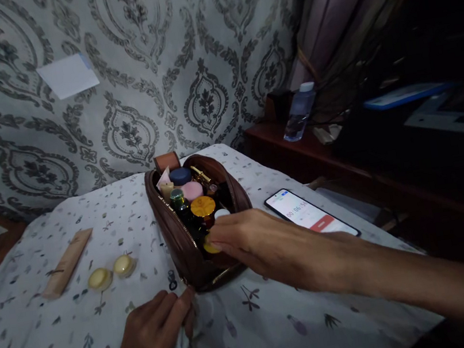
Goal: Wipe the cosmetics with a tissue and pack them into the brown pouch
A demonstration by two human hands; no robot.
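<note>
A brown zippered bag (182, 251) stands open on the patterned sheet, packed with jars and tubes. Among them are a blue lid (180, 175), a pink lid (192, 190) and an orange-gold lid (202, 207). My right hand (241, 233) reaches over the bag's near right side, its fingers closed on a yellow round item (210, 246) inside. Near the bag's front left corner, my left hand (159, 330) is closed round a whitish item (181, 344), mostly hidden by the fingers. Two small yellow-lidded jars (100, 278) and a beige tube (68, 262) lie to the left.
A phone (310, 214) showing a timer lies right of the bag, below my right forearm. A clear bottle (300, 111) stands on the dark red ledge (270, 136) behind it. Patterned wallpaper (205, 96) with a white paper (68, 76) rises behind the bed.
</note>
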